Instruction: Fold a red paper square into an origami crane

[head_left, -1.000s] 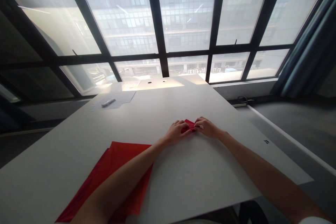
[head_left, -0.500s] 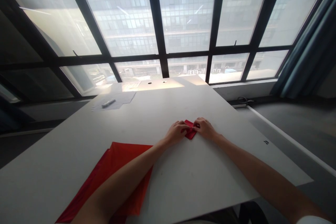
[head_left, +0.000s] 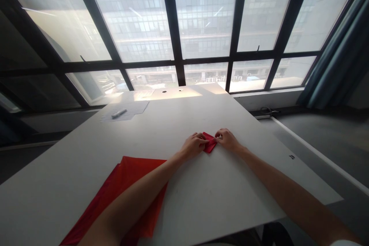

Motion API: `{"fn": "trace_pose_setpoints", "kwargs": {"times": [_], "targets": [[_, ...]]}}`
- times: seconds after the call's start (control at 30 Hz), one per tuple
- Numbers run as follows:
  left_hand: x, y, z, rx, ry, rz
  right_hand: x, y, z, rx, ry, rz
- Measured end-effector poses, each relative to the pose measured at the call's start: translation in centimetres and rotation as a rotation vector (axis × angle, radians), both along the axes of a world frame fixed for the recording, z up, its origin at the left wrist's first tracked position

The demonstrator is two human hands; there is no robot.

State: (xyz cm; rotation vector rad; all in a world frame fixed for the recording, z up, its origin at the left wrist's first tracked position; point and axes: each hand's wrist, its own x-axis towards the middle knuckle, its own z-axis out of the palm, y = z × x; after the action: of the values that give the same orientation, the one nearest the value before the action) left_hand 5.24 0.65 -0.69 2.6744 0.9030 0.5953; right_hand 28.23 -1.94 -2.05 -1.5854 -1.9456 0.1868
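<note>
A small folded piece of red paper (head_left: pixel 209 147) lies on the white table between my hands. My left hand (head_left: pixel 195 143) grips its left side, with thumb and fingers closed at the edge. At the right corner, the thumb and fingertips of my right hand (head_left: pixel 226 138) pinch the paper. Some of the fold is hidden behind my fingers. Larger red sheets (head_left: pixel 135 167) lie at the lower left, partly covered by my left forearm.
White papers (head_left: pixel 138 107) with a pale marker-like object (head_left: pixel 119 113) on them lie at the far left of the table (head_left: pixel 184 207). A large framed window stands beyond it. A blue curtain (head_left: pixel 331 57) hangs at the right.
My right hand has moved slightly right, and the pinched part of the folded red paper has shifted with it. My left hand has stayed almost in place.
</note>
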Motion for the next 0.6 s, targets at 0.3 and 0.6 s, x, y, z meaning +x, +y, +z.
{"fn": "trace_pose_setpoints", "kwargs": {"times": [0.3,0.6], "targets": [[0.0,0.2,-0.1,-0.009,-0.021,0.01,0.9,0.0,0.8,-0.158,0.026,-0.166],[0.2,1.0,-1.1,-0.067,-0.164,0.061,-2.8,-1.0,0.8,-0.182,-0.149,-0.194]]}}
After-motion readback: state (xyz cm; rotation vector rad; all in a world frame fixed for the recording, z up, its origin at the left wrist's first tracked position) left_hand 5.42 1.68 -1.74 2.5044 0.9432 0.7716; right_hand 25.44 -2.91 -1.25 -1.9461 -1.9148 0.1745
